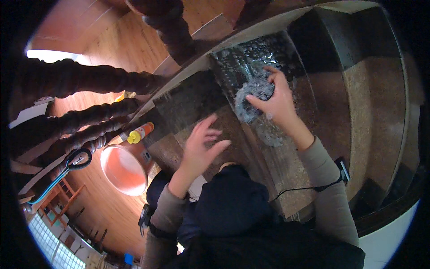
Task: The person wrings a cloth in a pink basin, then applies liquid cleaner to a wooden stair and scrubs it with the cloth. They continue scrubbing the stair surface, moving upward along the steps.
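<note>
My right hand [277, 97] is curled around a foamy scouring pad or brush [257, 89], pressed on a wet, dark stair tread [285, 57] covered in suds. What exactly lies under the foam cannot be told. White lather streaks the wood below the hand. To its left, my left hand [203, 143] hovers over the lower stair with fingers apart and nothing in it. An orange bottle with a yellow cap [141, 132] lies near the balusters, beside the rim of a pink bucket [124, 170].
Turned dark wood balusters [100, 79] line the left side. A looped blue cord with a black handle [79, 159] hangs by them. More curved steps [376, 90] rise at the right. A wooden floor and a chair [62, 198] show far below.
</note>
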Available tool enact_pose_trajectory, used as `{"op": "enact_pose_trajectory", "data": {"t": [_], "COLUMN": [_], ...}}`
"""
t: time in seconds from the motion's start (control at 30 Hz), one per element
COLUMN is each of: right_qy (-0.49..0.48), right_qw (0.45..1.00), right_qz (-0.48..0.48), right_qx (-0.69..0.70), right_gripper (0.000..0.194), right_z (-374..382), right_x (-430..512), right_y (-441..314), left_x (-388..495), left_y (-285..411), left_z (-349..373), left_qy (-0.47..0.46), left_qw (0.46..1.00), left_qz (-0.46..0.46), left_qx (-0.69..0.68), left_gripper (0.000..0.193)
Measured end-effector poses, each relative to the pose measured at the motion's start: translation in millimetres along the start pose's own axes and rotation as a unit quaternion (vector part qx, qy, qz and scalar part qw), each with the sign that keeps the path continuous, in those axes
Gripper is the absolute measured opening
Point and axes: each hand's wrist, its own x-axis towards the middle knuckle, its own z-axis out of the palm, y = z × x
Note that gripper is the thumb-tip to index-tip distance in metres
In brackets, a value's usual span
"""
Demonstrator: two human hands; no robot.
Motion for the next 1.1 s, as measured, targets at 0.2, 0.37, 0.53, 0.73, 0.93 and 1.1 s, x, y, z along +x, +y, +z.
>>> {"op": "enact_pose_trajectory", "data": {"t": [0.2,0.37,0.53,0.73,0.93,1.1], "right_qy": [-0.07,-0.054,-0.132,-0.32,-0.366,-0.242], "right_qw": [0.969,0.909,0.735,0.779,0.917,0.969], "right_qz": [0.197,0.196,0.288,0.353,-0.02,-0.047], "right_qx": [0.132,0.363,0.6,0.407,0.155,0.021], "right_gripper": [0.059,0.065,0.064,0.056,0.084,0.082], "right_z": [11,13,16,-21,-43,-24], "right_x": [-30,-48,-68,-42,-31,-57], "right_y": [-19,1,16,9,10,11], "left_x": [53,51,51,54,69,88], "left_y": [28,17,19,20,21,29], "left_z": [43,35,39,41,50,64], "left_qy": [0.031,0.0,-0.056,-0.08,-0.14,-0.117], "left_qw": [0.999,0.996,0.998,0.993,0.975,0.982], "left_qz": [0.007,0.047,0.017,-0.083,0.082,0.085], "left_qx": [0.044,0.07,0.019,0.02,0.148,0.122], "left_gripper": [0.083,0.092,0.085,0.052,0.033,0.027]}}
